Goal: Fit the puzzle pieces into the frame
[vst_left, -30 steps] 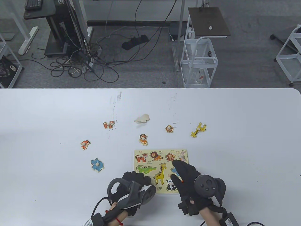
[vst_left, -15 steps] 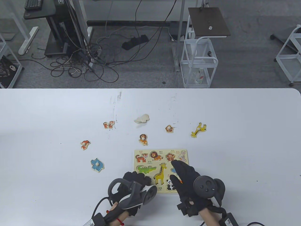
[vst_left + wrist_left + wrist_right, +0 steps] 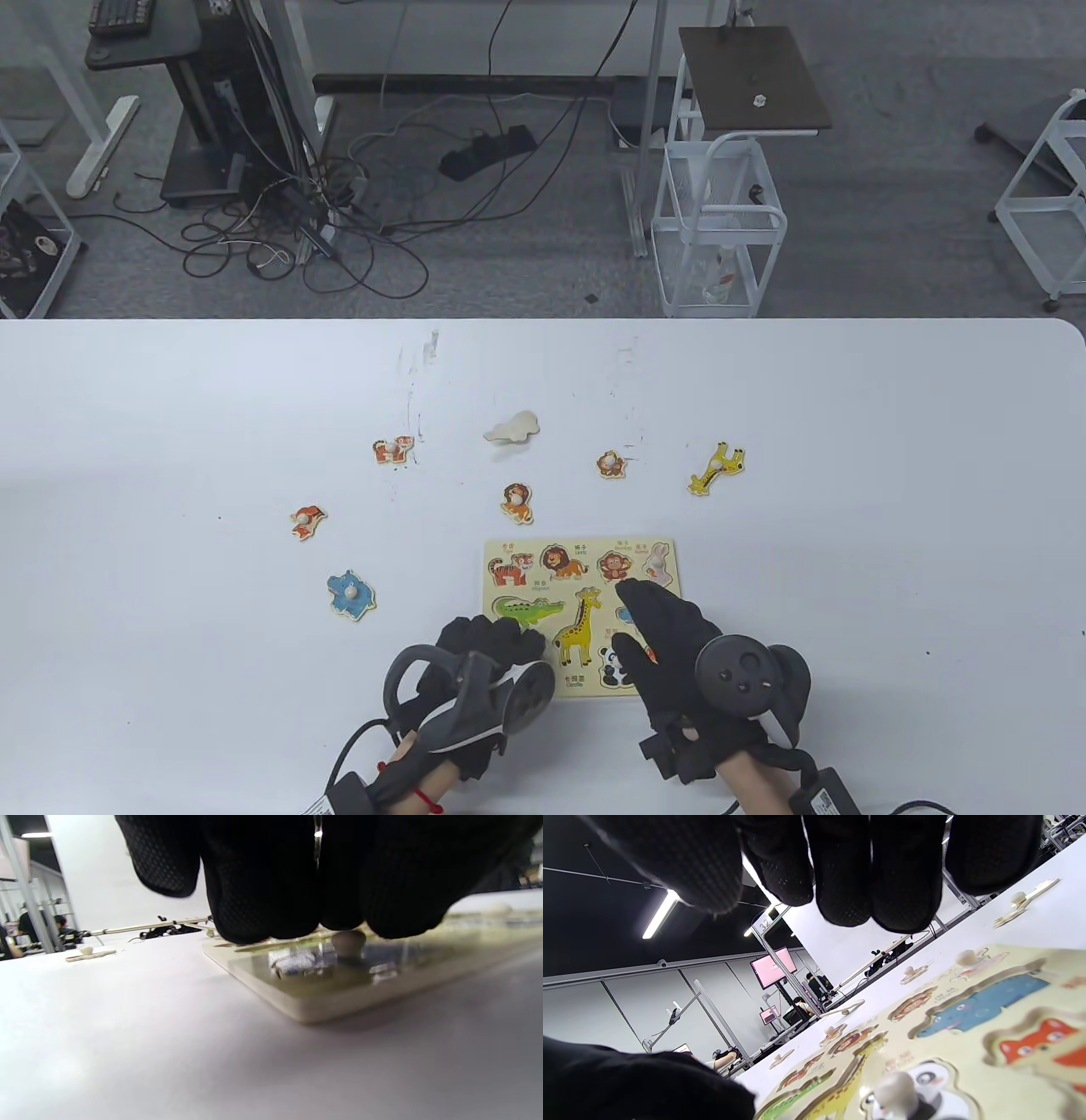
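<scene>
On the left of the white table [image 3: 170, 407], loose pieces lie well apart from the board: a blue hippo piece [image 3: 350, 593], an orange fox piece [image 3: 307, 519] and a tiger piece [image 3: 394, 448], none of them shifted over the last second. The left hand [image 3: 475, 671] has edged slightly forward onto the near left corner of the puzzle board [image 3: 509, 548]; its fingers [image 3: 263, 878] are curled, with the tips down on the board's surface beside a small knob, but I cannot tell whether they pinch that knob or only press the board to steady it. Beyond the board, a pale cloud-shaped piece [image 3: 512, 427], a lion piece [image 3: 516, 503], a monkey piece [image 3: 610, 463] and a giraffe piece [image 3: 718, 468] sit where they were. The right hand [image 3: 704, 671] has barely drifted and hovers spread over the board's right half, its fingers [image 3: 882, 870] apart and holding nothing, above the seated panda piece [image 3: 916, 1086]. Nothing new has gone into the board in this second, so most slots probably remain to be filled, and the next step is likely a reach for a loose piece.
</scene>
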### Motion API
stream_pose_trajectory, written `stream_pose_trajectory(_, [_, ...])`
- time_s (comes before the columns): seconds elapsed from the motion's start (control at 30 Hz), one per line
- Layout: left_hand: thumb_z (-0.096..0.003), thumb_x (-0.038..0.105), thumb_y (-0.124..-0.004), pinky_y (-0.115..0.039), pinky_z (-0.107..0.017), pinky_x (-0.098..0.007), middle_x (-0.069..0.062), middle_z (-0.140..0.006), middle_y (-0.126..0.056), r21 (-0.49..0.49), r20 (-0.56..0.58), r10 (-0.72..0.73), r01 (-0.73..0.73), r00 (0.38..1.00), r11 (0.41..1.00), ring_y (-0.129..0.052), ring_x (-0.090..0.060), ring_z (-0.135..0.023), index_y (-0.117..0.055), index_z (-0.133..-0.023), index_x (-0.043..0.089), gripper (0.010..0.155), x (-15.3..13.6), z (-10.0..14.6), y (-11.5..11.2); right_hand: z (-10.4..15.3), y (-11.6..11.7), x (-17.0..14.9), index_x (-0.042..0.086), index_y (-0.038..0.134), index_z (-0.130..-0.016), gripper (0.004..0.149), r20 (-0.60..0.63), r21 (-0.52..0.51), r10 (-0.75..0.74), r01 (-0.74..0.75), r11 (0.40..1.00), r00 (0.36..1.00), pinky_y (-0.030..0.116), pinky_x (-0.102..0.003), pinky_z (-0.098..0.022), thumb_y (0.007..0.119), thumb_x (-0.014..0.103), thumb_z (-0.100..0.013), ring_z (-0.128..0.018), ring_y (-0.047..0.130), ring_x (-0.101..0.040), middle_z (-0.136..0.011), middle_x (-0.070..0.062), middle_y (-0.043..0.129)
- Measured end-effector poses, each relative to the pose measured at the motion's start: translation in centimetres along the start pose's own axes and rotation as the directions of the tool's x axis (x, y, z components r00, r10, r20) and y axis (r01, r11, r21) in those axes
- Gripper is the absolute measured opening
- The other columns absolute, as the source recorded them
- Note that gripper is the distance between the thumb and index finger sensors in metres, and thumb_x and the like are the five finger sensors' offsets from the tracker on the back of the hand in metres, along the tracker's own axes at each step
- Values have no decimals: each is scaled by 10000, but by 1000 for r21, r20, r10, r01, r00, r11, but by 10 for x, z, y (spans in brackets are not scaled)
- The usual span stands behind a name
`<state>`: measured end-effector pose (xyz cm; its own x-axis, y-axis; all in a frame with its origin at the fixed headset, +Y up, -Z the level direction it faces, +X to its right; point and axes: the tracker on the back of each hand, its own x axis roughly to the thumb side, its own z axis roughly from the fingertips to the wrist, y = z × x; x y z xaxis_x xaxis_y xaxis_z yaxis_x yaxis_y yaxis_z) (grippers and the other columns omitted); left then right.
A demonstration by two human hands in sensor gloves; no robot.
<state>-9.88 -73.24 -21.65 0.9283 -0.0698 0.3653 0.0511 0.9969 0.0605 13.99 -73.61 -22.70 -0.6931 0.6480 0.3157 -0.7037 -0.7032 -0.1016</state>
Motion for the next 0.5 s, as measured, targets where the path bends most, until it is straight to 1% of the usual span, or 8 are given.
stream_pose_trajectory(0.07, [-403, 491, -899, -753, -694, -483, -3, -922, -936, 74, -5, 75, -75, 997, 994, -1002, -211, -780, -875, -888, 348, 506, -6, 5, 8, 0, -1, -1, 155, 731, -953, 623, -5, -5, -1, 1, 1000, 1000, 683, -662, -530, 816, 441, -406, -746, 873, -491, -919, -156, 774])
stream_pose_trajectory(0.13, [-421, 480, -867, -737, -699, -497, -25, -925, -936, 154, 2, 205, -203, 979, 967, -995, -242, -785, -884, -881, 325, 486, -14, 11, 14, 1, -2, -2, 155, 732, -951, 621, -11, -9, -5, 5, 1000, 1000, 684, -661, -530, 819, 438, -405, -745, 875, -489, -918, -155, 773])
stream_pose_trajectory(0.17, [-427, 483, -850, -727, -704, -502, -34, -930, -932, 192, 7, 273, -269, 962, 944, -991, -253, -791, -884, -881, 317, 485, -19, 14, 17, 1, -1, -2, 154, 733, -951, 621, -14, -8, -4, 4, 1000, 1000, 684, -661, -530, 821, 436, -404, -744, 875, -488, -917, -152, 776])
stream_pose_trajectory(0.27, [-441, 508, -812, -704, -722, -503, -50, -958, -910, 261, 30, 386, -380, 922, 888, -972, -272, -828, -867, -901, 308, 504, -32, 20, 21, 3, -1, 1, 157, 736, -949, 619, -4, -6, 10, -10, 1000, 1000, 683, -662, -531, 827, 432, -402, -747, 874, -487, -919, -149, 776])
stream_pose_trajectory(0.33, [-441, 536, -797, -684, -738, -499, -53, -996, -873, 290, 34, 403, -395, 915, 872, -946, -280, -866, -826, -935, 321, 540, -38, 22, 21, 4, -2, 3, 155, 751, -941, 610, -1, -7, 22, -22, 1000, 1000, 679, -665, -533, 831, 429, -402, -750, 871, -490, -919, -147, 777])
stream_pose_trajectory(0.4, [-439, 547, -795, -679, -745, -496, -51, -1031, -830, 337, 24, 407, -390, 913, 857, -923, -277, -902, -724, -999, 356, 596, -42, 24, 18, 5, -4, 5, 152, 761, -935, 606, -11, -17, 37, -37, 999, 999, 676, -669, -531, 836, 426, -399, -749, 868, -497, -917, -150, 780])
stream_pose_trajectory(0.43, [-436, 543, -802, -677, -744, -502, -52, -1039, -822, 350, 21, 404, -385, 914, 854, -915, -285, -913, -718, -1003, 360, 602, -43, 24, 16, 5, -5, 6, 146, 764, -932, 605, -14, -30, 42, -42, 999, 999, 677, -670, -527, 836, 426, -400, -745, 871, -497, -914, -153, 781])
stream_pose_trajectory(0.5, [-436, 564, -792, -644, -758, -514, -59, -1080, -761, 321, 13, 380, -364, 925, 874, -858, -300, -966, -678, -1024, 374, 628, -43, 22, 13, 5, -7, 11, 139, 766, -932, 609, -32, -39, 61, -62, 997, 998, 674, -676, -525, 842, 424, -400, -743, 867, -508, -911, -161, 784])
